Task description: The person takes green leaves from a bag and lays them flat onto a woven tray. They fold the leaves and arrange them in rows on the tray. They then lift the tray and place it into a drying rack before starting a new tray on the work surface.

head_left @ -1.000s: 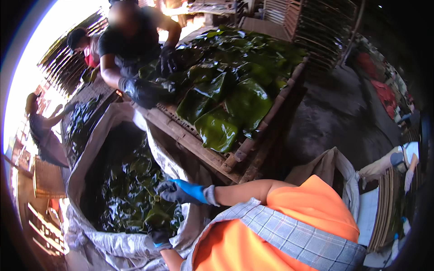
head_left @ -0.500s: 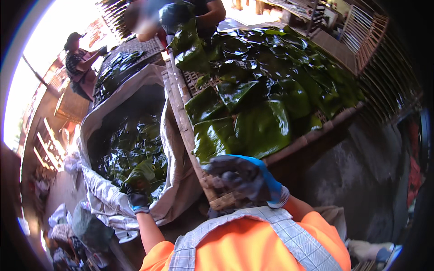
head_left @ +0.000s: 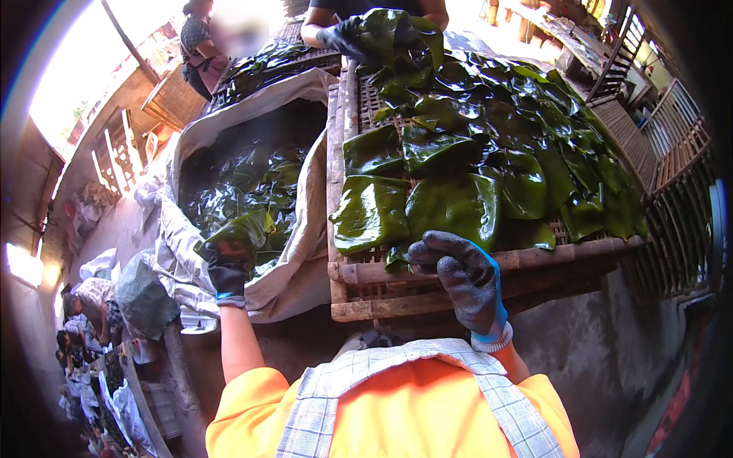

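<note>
My left hand [head_left: 227,269], in a dark glove with a blue cuff, is closed on a glossy green leaf piece [head_left: 243,231]. It is at the near rim of a large whitish sack [head_left: 195,137], whose inside holds a heap of wet, dark green leaf pieces [head_left: 252,183]. My right hand [head_left: 466,286], in a grey and blue glove, is raised by the front edge of a woven bamboo rack [head_left: 427,269]. Its fingers are bent but apart, with nothing in them. Flat, shiny leaf pieces [head_left: 454,206] lie side by side and overlapping over the rack.
Across the rack, a co-worker's gloved hands [head_left: 347,38] hold up a leaf piece [head_left: 393,38]. Another person [head_left: 200,49] stands at far left by a second leaf-covered rack [head_left: 267,62]. Bundled bags [head_left: 149,294] sit at lower left; slatted frames [head_left: 676,126] stand at right.
The view has turned, so the rack sits straighter. My right hand has tilted upright from lying across the rack's corner. The co-worker's leaf piece is lifted higher. My left hand keeps its leaf piece.
</note>
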The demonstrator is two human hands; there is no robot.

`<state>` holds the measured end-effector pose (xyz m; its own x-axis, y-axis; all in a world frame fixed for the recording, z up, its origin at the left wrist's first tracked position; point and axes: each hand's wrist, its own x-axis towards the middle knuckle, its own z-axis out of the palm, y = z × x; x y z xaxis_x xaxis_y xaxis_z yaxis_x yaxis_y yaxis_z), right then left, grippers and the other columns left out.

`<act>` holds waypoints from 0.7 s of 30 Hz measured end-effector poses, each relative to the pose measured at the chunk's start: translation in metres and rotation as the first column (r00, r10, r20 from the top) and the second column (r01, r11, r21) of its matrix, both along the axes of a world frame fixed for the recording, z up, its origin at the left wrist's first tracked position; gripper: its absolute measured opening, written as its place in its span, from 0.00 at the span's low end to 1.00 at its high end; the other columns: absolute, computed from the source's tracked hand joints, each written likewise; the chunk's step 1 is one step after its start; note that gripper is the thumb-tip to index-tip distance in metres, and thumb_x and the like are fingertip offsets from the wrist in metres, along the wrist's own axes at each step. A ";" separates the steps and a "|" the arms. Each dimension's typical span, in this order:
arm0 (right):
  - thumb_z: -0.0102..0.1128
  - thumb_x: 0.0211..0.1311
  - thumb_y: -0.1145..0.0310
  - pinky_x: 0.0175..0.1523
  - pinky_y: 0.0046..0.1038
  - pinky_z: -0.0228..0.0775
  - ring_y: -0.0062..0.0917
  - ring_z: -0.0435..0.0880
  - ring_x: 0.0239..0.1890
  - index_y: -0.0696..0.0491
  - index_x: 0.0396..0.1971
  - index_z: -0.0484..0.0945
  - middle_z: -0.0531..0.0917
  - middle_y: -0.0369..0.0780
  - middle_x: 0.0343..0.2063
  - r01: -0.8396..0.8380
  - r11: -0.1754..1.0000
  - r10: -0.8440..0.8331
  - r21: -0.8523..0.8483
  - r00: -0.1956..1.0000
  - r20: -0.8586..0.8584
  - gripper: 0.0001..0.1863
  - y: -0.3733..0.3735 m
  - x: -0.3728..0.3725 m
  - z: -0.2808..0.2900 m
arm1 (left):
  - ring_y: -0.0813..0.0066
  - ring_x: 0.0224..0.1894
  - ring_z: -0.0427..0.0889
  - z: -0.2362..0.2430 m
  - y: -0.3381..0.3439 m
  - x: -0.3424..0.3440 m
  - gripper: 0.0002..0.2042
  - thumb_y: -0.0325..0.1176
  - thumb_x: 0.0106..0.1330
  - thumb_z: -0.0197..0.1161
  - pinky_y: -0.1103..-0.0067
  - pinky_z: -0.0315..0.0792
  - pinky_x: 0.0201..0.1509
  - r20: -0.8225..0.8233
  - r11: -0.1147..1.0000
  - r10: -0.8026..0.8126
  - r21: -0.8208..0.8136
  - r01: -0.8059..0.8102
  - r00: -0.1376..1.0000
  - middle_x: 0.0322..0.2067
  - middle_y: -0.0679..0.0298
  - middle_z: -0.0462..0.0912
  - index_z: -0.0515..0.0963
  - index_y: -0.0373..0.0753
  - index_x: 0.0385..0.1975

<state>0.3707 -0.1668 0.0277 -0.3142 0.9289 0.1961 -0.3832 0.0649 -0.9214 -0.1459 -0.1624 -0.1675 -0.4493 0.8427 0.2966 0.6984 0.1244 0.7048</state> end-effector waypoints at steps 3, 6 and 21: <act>0.48 0.66 0.81 0.51 0.20 0.70 0.20 0.79 0.47 0.62 0.55 0.70 0.81 0.41 0.45 -0.030 0.999 0.032 -0.032 0.995 0.092 0.18 0.001 -0.006 0.010 | 0.63 0.54 0.73 -0.039 -0.005 -0.013 0.23 0.43 0.64 0.57 0.66 0.67 0.56 0.819 0.935 -0.276 0.349 -0.055 0.503 0.54 0.63 0.73 0.67 0.44 0.58; 0.54 0.64 0.78 0.41 0.16 0.72 0.15 0.78 0.37 0.63 0.50 0.74 0.81 0.38 0.39 -0.051 0.946 -0.095 0.319 0.900 0.426 0.15 0.047 -0.017 0.036 | 0.64 0.51 0.74 -0.008 -0.010 0.042 0.16 0.39 0.70 0.53 0.68 0.71 0.53 -0.172 0.977 0.135 0.190 -0.102 0.976 0.51 0.60 0.74 0.69 0.42 0.54; 0.60 0.54 0.65 0.45 0.35 0.75 0.39 0.84 0.41 0.51 0.34 0.84 0.85 0.48 0.35 -0.114 0.847 -0.531 0.519 -0.227 0.816 0.10 0.424 -0.083 -0.030 | 0.70 0.42 0.78 -0.073 -0.085 0.008 0.15 0.36 0.69 0.53 0.75 0.73 0.44 0.807 0.955 -0.142 0.264 -0.135 0.573 0.44 0.61 0.79 0.72 0.38 0.52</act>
<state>0.2877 0.2573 -0.0026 -0.2243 0.9584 0.1764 0.9708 0.2356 -0.0457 -0.1377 -0.2473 -0.2402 -0.6111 0.7914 0.0163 -0.1869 -0.1643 0.9685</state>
